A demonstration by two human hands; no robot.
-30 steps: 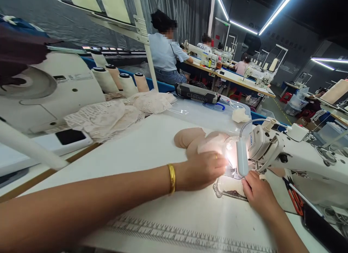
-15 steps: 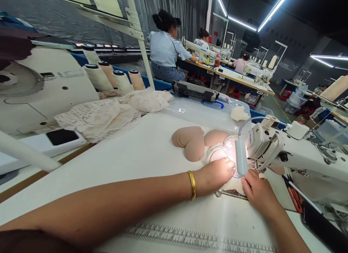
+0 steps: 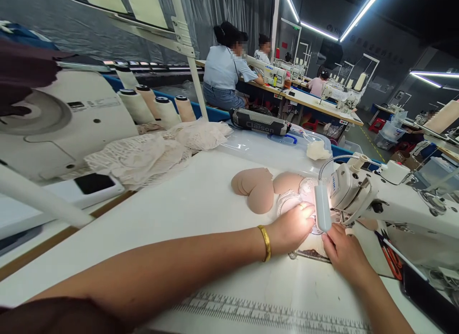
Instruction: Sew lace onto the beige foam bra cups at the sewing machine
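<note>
A pale lace bra piece [image 3: 286, 201] lies under the bright light at the head of a white sewing machine [image 3: 405, 207]. My left hand [image 3: 292, 228], with a gold bracelet at the wrist, is closed on this piece's near edge, fingertips bent down into the fabric. Just right of it, my right hand [image 3: 344, 250] has its fingers drawn together at the cloth edge beside the machine's needle area. A small grey lamp [image 3: 322, 207] on a bendable neck partly covers the gap between the hands, so the needle and the right fingertips' hold are hard to see.
Beige foam cups [image 3: 261, 196] lie left of the bra piece. Cream lace [image 3: 143, 154] is heaped farther left near thread cones [image 3: 167, 113]. Orange-handled scissors [image 3: 391, 262] and a black phone [image 3: 428, 300] lie at right. A printed ruler [image 3: 272, 312] runs along the front. Co-workers sit beyond.
The view has shifted slightly, moving the scene a little to the right. My left hand has edged closer to the lamp and machine head with the lace; my right hand stays almost in place.
</note>
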